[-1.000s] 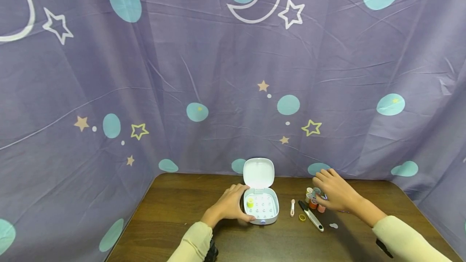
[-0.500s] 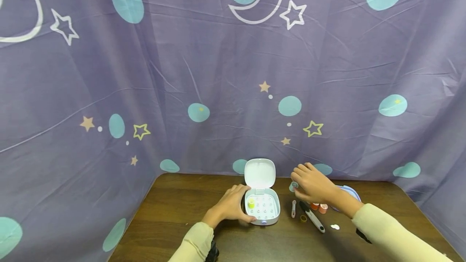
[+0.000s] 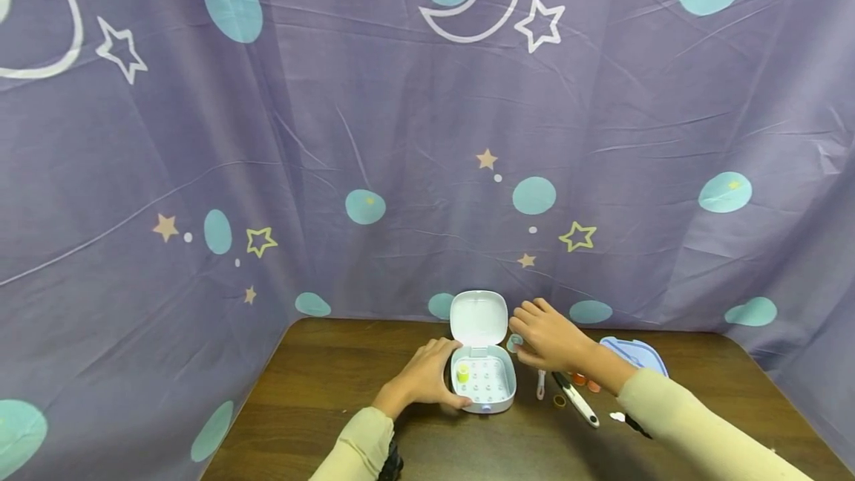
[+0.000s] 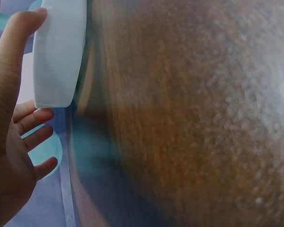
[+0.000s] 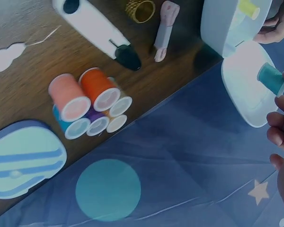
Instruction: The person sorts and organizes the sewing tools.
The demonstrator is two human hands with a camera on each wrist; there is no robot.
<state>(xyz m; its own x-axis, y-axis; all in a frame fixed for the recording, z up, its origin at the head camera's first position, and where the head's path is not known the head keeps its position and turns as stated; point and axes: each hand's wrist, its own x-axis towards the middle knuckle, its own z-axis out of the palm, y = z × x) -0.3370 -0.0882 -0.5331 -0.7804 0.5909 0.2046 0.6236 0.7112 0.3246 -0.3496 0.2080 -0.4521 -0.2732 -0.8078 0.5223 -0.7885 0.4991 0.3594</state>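
Observation:
My left hand [image 3: 427, 375] holds the left side of a small white box [image 3: 486, 408], thumb at its front and fingers toward the back. The box's lid [image 3: 479, 318] stands raised behind it. Inside, among rows of short pegs, one yellow thread spool [image 3: 463, 372] sits at the left. Just right of the lid, my right hand [image 3: 551, 340] pinches a teal thread spool [image 5: 270, 79] above the table. In the left wrist view, the thumb [image 4: 26, 23] lies against the box's wall.
Right of the box lie a bundled pink cord [image 5: 166, 28], a brass thimble [image 5: 141, 10], a white-handled tool with a black tip [image 5: 97, 28], and a needle threader [image 5: 4, 57]. Several thread spools [image 5: 68, 97] form a cluster beside a pale blue slotted piece [image 5: 28, 156].
My right hand has lifted the teal spool out of the cluster and carried it left toward the box. The left hand keeps its hold on the box.

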